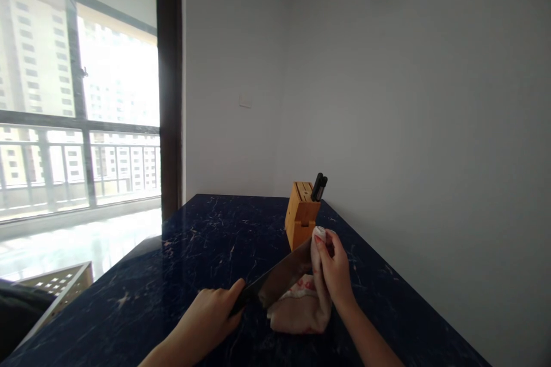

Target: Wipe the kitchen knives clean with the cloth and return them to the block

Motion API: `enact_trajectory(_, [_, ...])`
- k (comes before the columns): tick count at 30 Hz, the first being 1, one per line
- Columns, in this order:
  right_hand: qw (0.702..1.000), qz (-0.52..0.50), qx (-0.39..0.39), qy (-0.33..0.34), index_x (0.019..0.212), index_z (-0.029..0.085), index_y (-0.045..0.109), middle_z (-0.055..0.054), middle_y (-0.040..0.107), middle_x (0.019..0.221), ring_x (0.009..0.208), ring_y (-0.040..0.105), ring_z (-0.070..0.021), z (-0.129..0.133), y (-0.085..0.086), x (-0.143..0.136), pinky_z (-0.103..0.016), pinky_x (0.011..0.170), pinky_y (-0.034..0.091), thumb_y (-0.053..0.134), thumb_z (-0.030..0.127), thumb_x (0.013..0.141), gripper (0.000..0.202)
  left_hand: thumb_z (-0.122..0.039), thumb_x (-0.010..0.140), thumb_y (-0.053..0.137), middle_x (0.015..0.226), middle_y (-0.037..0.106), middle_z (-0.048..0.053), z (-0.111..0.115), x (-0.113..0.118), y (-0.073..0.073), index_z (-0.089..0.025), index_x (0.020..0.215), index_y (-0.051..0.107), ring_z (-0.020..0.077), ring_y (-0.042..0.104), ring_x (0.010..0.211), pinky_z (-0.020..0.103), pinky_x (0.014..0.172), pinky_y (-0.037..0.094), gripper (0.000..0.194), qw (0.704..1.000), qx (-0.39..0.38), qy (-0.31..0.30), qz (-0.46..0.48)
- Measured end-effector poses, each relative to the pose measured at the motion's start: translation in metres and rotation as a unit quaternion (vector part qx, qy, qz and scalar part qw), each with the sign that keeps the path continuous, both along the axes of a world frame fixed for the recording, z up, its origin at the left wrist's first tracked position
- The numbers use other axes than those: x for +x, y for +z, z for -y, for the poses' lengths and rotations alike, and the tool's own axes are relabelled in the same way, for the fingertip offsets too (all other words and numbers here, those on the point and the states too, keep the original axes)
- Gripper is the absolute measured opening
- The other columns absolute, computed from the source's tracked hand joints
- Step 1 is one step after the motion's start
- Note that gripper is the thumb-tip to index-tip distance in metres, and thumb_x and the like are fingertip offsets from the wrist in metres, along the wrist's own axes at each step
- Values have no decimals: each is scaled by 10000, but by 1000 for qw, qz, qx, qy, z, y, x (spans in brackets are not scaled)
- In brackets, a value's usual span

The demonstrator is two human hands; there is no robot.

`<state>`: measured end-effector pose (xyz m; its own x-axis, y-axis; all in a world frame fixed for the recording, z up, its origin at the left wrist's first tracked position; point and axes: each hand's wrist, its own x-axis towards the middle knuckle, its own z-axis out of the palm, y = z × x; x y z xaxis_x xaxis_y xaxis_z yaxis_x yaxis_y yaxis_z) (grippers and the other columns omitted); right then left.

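My left hand (213, 312) is closed around the black handle of a broad-bladed kitchen knife (284, 278). Its blade slants up and to the right over the table. Pinched in my right hand (338, 269) is a pale cloth (299, 316) with red patches, its bunched top at the blade's far end. The lower part of the cloth hangs down and spreads out beneath the blade. Whether the cloth wraps both faces of the blade I cannot tell. Just behind the blade tip stands a wooden knife block (297, 218) with black handles (319, 186) sticking out of its top.
A dark blue marbled tabletop (206, 241) stretches out ahead of me. Grey wall (413, 126) runs along its right side and far end. At the left are a large window (120, 80) and a pale perforated chair or frame (60, 287), with dark fabric beside it.
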<state>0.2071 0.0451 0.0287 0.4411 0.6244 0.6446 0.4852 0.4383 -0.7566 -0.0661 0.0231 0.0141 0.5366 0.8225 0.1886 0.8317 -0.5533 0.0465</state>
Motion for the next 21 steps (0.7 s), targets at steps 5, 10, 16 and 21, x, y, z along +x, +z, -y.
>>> enact_trajectory(5, [998, 37, -52, 28, 986, 209, 523, -36, 634, 858, 790, 601, -199, -5, -16, 5, -314, 707, 457, 449, 409, 801, 282, -331, 830, 367, 745, 691, 27, -2, -1, 0, -241, 996, 491, 214, 665, 709, 241, 562, 429, 226, 999, -25, 32, 26])
enact_trajectory(10, [987, 129, -97, -8, 937, 233, 506, -7, 638, 786, 730, 620, -187, -12, -29, 15, -296, 639, 442, 397, 327, 828, 181, -342, 819, 389, 788, 694, 28, -6, -4, -4, -246, 1034, 493, 198, 664, 729, 229, 584, 427, 258, 996, -54, 46, 61])
enact_trajectory(16, [957, 270, -82, -66, 802, 233, 509, -12, 617, 744, 706, 595, -182, -5, -27, -3, -273, 615, 377, 418, 221, 804, 92, -328, 812, 394, 810, 698, 40, -8, -6, -11, -233, 1099, 478, 218, 665, 756, 256, 603, 448, 314, 994, -57, 53, 81])
enact_trajectory(21, [930, 357, -85, -35, 846, 229, 518, -30, 606, 835, 818, 562, -203, 10, -28, -31, -303, 686, 354, 454, 131, 764, 144, -350, 822, 379, 833, 697, 51, -8, -6, -12, -223, 1086, 490, 207, 663, 769, 251, 626, 448, 314, 991, -76, 59, 89])
